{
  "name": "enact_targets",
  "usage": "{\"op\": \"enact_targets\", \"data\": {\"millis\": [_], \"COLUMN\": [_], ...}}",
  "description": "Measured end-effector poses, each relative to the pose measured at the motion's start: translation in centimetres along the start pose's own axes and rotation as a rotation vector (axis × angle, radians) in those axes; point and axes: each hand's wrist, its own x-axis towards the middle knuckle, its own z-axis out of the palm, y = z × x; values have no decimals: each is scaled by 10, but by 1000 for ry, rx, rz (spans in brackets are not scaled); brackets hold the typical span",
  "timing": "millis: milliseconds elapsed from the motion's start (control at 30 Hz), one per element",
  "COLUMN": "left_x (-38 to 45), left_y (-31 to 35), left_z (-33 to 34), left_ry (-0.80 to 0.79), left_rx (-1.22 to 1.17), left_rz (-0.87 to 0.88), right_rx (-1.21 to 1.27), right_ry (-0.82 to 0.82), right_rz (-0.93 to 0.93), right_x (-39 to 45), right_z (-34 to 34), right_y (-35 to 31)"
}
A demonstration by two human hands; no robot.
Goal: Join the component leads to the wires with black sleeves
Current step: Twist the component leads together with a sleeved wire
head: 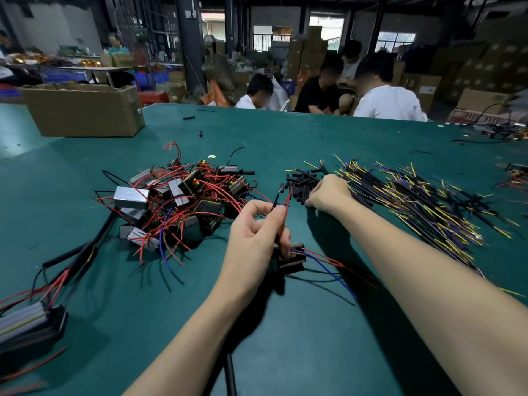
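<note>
My left hand [257, 232] holds a small black component [291, 260] low against the green table and pinches its red and black leads [284, 204], which stick up between the fingers. Blue and red leads trail from the component to the right. My right hand [328, 194] reaches forward with curled fingers onto a small pile of short black sleeves [300, 181]. Whether it grips a sleeve is hidden by the hand. Just right of it lies a wide fan of black-sleeved wires with yellow and purple ends [414, 198].
A heap of components with red leads [183, 201] lies left of centre. Finished assemblies [31, 324] sit at the near left edge. A cardboard box [83, 110] stands far left. Several people sit beyond the table's far edge [285, 110].
</note>
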Motion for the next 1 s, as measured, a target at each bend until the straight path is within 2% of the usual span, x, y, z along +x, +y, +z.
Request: {"op": "enact_targets", "data": {"millis": [367, 700, 800, 833, 900, 967, 1000], "left_x": [-1, 0, 0, 1, 2, 2, 2], "left_y": [-4, -4, -5, -6, -7, -9, -9], "left_z": [0, 0, 1, 1, -1, -2, -2], "left_ry": [130, 132, 129, 134, 149, 165, 171], "left_rx": [173, 232, 244, 258, 293, 315, 326], "left_rz": [133, 164, 161, 160, 156, 153, 153], "right_rx": [25, 11, 8, 90, 521, 1029, 1204], "right_ry": [-38, -55, 4, 30, -6, -140, -201], "right_rz": [-25, 72, 44, 27, 11, 21, 30], "right_x": [0, 9, 6, 3, -9, -32, -46], "right_z": [-15, -19, -22, -25, -31, -38, -41], "right_y": [23, 19, 23, 24, 27, 29, 32]}}
